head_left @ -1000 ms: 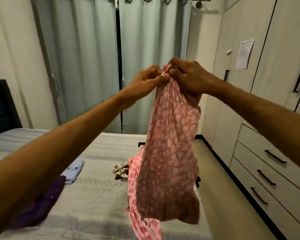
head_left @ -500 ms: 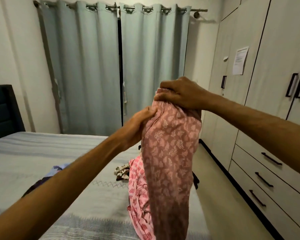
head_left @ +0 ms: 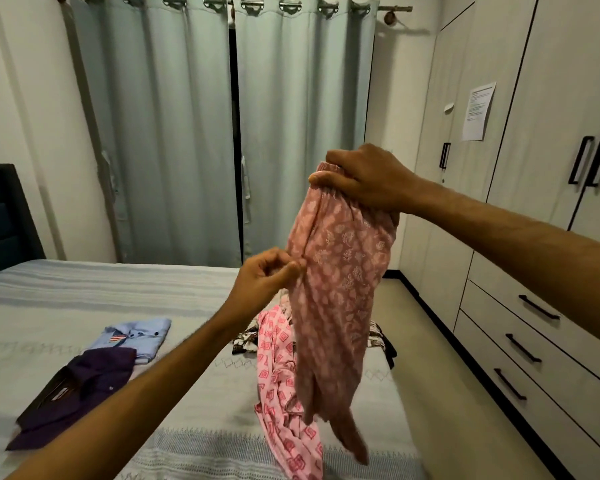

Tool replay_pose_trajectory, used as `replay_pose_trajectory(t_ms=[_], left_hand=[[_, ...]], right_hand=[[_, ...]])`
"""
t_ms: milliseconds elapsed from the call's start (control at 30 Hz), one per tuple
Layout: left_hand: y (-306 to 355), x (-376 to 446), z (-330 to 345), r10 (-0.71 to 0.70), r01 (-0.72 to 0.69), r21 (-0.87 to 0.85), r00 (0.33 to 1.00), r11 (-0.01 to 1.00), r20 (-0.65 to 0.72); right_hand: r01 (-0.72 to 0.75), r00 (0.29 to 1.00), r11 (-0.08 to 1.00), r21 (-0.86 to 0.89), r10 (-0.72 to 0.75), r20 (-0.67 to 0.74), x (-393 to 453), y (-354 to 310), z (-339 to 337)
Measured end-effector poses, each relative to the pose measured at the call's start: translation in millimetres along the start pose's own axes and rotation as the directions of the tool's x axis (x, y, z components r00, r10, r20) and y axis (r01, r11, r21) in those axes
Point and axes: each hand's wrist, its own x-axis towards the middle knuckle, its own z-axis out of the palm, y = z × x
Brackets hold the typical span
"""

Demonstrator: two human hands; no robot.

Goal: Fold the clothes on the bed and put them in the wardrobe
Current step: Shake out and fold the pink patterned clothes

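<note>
A dusty-pink patterned garment (head_left: pixel 340 289) hangs in the air above the bed (head_left: pixel 84 296). My right hand (head_left: pixel 364 178) grips its bunched top edge. Lower down, my left hand (head_left: pixel 269 275) pinches the garment's left edge. Under it, a brighter pink printed cloth (head_left: pixel 278 386) lies crumpled on the bed beside a brown-and-white patterned piece (head_left: pixel 245 341). A folded light blue shirt (head_left: pixel 136 336) and a folded dark purple shirt (head_left: pixel 80 389) lie on the bed's left part. The wardrobe (head_left: pixel 541 140) stands on the right with its doors shut.
Drawers with black handles (head_left: pixel 523 348) run along the wardrobe's lower part. A strip of floor (head_left: pixel 440 393) separates bed and wardrobe. Pale green curtains (head_left: pixel 194 133) hang behind the bed, and a dark headboard (head_left: pixel 0 216) is at the far left.
My left hand has left the garment's top and slid down its left edge, where it now pinches the fabric. My right hand keeps the top, held lower than before.
</note>
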Motion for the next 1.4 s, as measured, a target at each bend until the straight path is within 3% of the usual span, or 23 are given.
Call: replay_pose_trajectory(t_ms=[67, 133, 233, 300, 367, 633, 800, 900, 1067, 1167, 1267, 1400], left_hand=[[-2.4, 5.8, -5.0, -0.059, 0.042, -0.152, 0.992, 0.987, -0.114], [0.9, 8.1, -10.3, -0.097, 0.086, -0.218, 0.995, 0.972, -0.039], [4.1, 2.1, -5.2, -0.108, 0.122, -0.101, 0.985, 0.987, 0.134], [3.6, 3.6, 1.5, -0.074, 0.067, 0.055, 0.989, 0.996, 0.129], [9.3, 9.4, 7.8, -0.031, 0.022, 0.097, 0.995, 0.995, 0.099], [37.5, 31.5, 30.2, -0.040, 0.047, -0.025, 0.974, 0.999, 0.224], [34.9, 36.4, 33.8, -0.097, 0.153, -0.299, 0.976, 0.942, 0.194], [33.5, 35.7, 30.2, -0.085, 0.140, -0.347, 0.982, 0.927, 0.171], [42.2, 35.3, 35.9, -0.116, 0.174, -0.248, 0.966, 0.953, 0.233], [44.3, 35.3, 35.9, -0.188, 0.211, -0.056, 0.943, 0.976, 0.274], [38.5, 30.4, 29.8, -0.236, 0.207, 0.122, 0.910, 0.971, 0.341], [29.9, 17.4, 18.6, -0.203, 0.132, 0.193, 0.887, 0.972, 0.415]], right_hand=[[-0.019, 0.999, 1.000, -0.008, 0.019, -0.034, 1.7, 4.1, -3.5], [-0.033, 0.998, 0.999, -0.033, 0.031, -0.059, 2.0, 8.0, -6.8], [-0.030, 0.997, 1.000, -0.008, 0.030, -0.070, 1.1, 13.3, -9.0], [0.001, 0.999, 1.000, 0.031, 0.000, -0.036, 0.4, 13.0, -8.8], [0.028, 1.000, 0.997, 0.076, -0.028, 0.000, -0.4, 10.6, -7.2], [0.081, 0.994, 0.980, 0.183, -0.094, 0.059, -2.7, -1.0, -0.7], [0.060, 0.995, 0.982, 0.181, -0.073, 0.064, -8.0, 1.3, -1.6], [0.042, 0.996, 0.982, 0.183, -0.057, 0.076, -13.6, 2.7, -1.3], [0.027, 0.994, 0.979, 0.203, -0.047, 0.097, -20.2, -0.1, 1.8], [0.020, 0.994, 0.976, 0.219, -0.042, 0.100, -22.8, -2.0, 4.7], [0.018, 0.993, 0.973, 0.228, -0.044, 0.108, -25.1, -4.0, 8.8], [-0.001, 0.995, 0.973, 0.231, -0.022, 0.098, -29.6, -3.4, 13.8]])
